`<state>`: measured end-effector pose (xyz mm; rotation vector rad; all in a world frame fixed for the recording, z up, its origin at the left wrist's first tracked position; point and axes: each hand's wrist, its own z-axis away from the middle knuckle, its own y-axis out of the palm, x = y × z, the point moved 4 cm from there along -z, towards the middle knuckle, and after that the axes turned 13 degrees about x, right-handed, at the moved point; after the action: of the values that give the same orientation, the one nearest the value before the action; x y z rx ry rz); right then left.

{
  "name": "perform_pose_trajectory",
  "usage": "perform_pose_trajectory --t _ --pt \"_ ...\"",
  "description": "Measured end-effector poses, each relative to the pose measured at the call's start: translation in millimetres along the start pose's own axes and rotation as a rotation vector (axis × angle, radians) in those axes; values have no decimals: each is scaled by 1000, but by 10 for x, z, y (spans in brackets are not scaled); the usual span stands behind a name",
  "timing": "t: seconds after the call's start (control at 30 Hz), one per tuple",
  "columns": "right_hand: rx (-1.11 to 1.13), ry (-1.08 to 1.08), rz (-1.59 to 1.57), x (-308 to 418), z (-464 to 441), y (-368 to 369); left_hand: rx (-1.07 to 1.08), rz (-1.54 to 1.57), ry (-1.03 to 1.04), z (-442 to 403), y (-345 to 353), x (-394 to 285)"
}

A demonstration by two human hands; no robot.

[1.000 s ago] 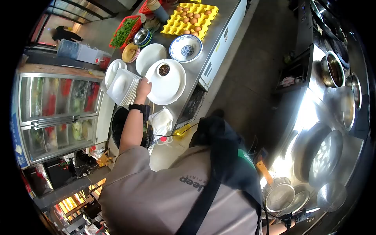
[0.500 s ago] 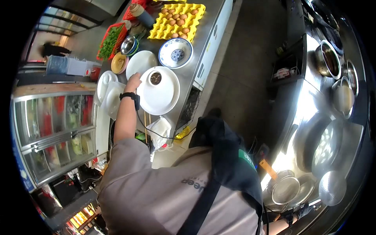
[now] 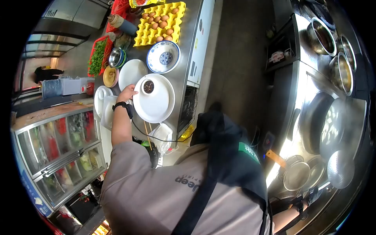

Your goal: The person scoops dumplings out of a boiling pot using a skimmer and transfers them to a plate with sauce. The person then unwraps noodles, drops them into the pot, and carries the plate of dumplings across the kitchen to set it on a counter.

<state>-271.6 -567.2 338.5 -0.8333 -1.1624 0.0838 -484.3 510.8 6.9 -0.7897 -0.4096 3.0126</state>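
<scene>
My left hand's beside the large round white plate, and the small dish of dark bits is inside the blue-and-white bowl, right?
No, the head view shows the small white dish of dark bits on the large round white plate, not inside the blue-and-white bowl; your left hand is beside that plate.

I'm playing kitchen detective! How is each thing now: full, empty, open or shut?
Small round white dish, holding dark bits
Large round white plate, bearing that dish
Blue-rimmed round white bowl, empty
Yellow moulded egg tray, partly filled
Red plastic basket, full of leafy greens
Glass-doored metal fridge, doors apparently shut
</scene>
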Motion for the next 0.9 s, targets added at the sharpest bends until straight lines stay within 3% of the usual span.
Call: perform_pose_trajectory --t 0.07,0.13,0.4,0.47,0.6,0.67,0.9 --pt "-21 -92 9 33 -9 74 46 105 34 -8 53 8" --pt "5 -106 63 101 11 105 38 85 241 -142 38 56" --pt "-27 -52 -78 -166 -107 34 85 197 153 -286 -51 110" --pt "76 -43 -43 -333 -197 -59 83 131 151 -263 -62 95" --pt "58 -144 144 104 39 282 143 220 171 -288 -73 111" --pt "-24 24 -32 188 140 391 130 227 173 -243 -75 78" --pt "42 -82 62 -169 -203 113 120 163 123 -268 -83 68"
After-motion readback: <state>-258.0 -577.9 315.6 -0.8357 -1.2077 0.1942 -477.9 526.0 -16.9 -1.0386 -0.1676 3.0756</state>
